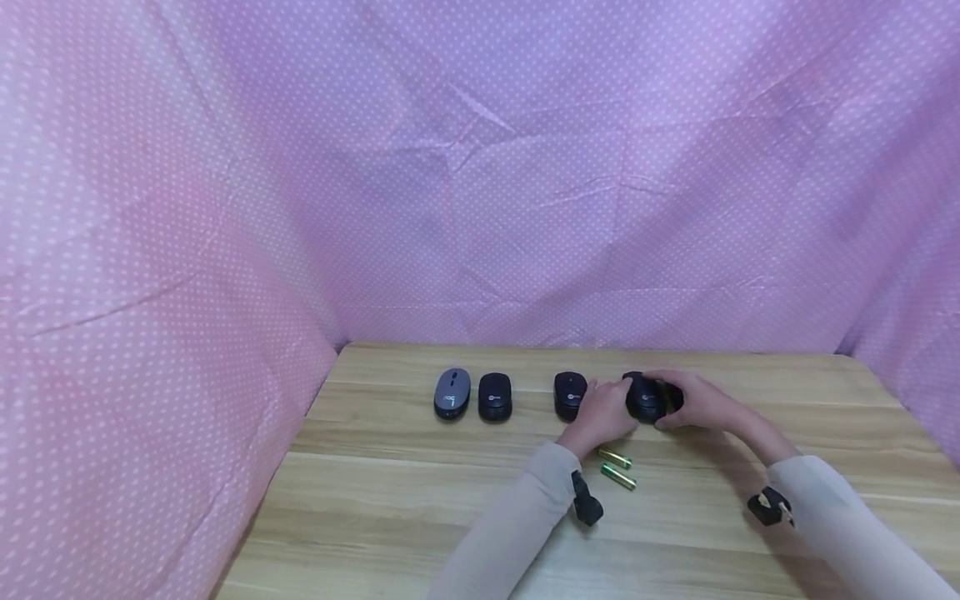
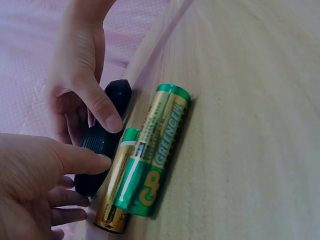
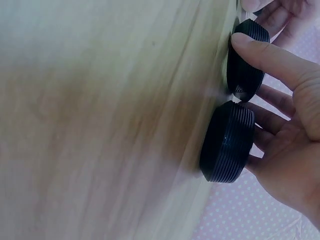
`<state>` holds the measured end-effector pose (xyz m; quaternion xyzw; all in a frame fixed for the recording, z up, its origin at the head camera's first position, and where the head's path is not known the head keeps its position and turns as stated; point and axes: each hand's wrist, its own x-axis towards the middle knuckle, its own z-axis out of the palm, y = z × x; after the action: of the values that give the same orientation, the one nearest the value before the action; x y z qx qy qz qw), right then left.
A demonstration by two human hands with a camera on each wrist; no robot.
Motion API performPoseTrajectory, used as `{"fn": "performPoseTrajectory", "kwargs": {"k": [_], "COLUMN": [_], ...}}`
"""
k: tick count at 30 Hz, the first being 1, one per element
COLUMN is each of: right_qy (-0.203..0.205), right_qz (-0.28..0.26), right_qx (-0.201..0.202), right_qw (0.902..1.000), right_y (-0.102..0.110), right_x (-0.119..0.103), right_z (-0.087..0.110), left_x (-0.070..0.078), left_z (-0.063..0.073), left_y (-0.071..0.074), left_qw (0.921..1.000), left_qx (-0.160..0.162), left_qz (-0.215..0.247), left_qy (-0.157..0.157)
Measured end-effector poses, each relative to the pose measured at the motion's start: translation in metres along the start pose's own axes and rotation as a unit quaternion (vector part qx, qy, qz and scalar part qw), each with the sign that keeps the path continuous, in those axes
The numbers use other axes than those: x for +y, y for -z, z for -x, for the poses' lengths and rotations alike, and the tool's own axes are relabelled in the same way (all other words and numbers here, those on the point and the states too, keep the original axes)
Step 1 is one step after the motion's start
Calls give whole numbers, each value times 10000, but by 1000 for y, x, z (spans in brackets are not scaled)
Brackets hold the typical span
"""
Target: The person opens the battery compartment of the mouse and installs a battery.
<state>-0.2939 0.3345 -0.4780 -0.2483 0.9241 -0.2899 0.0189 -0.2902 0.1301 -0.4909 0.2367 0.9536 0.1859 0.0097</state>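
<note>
Both hands meet around a black computer mouse (image 1: 643,400) on the wooden table. My right hand (image 1: 701,402) pinches it, the thumb (image 3: 255,50) at its near end and fingers reaching round behind. Another black mouse (image 3: 227,142) sits beside it, under the right palm and partly hidden in the head view. My left hand (image 1: 606,412) is at the held mouse's left side, its fingers relaxed and thumb (image 2: 87,160) extended along the near end. Close in front of the left hand lie two green-and-gold batteries, a nearer one (image 1: 618,477) and a farther one (image 1: 615,457).
Left of the hands stand a black mouse (image 1: 569,396), a second black mouse (image 1: 495,397) and a grey AOC mouse (image 1: 452,393), roughly in one row. Pink dotted cloth (image 1: 480,208) walls in the wooden table (image 1: 390,517) at the back and sides.
</note>
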Motion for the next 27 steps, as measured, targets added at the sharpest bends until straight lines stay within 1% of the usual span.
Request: {"fn": "performPoseTrajectory", "kwargs": {"k": [4,7,9,12,16,20,23,27], "right_qy": [-3,-44,-91,-187,-138,15,29,-124], "right_qz": [38,-12,-87,-265,-566,-1240,-1640,-1606], "right_qx": [64,143,182,226,272,365,451,585], "right_qw": [10000,9999,9998,9992,9979,9916,9854,9852], "right_y": [-1,0,2,5,9,12,15,18], "right_x": [-3,-7,-11,-16,-21,-27,-35,-50], "right_z": [-1,-2,-2,-3,-5,-8,-10,-16], "left_x": [-1,-4,-6,-9,-13,-20,-27,-37], "left_z": [0,1,1,2,6,10,12,17], "left_y": [-1,0,1,4,12,24,34,47], "left_qw": [10000,9998,9993,9970,9903,9802,9739,9681], "left_qx": [53,138,213,428,601,709,886,1119], "left_qz": [23,137,299,650,1253,1839,2059,2184], "left_qy": [47,40,55,46,-22,-178,-365,-495]}}
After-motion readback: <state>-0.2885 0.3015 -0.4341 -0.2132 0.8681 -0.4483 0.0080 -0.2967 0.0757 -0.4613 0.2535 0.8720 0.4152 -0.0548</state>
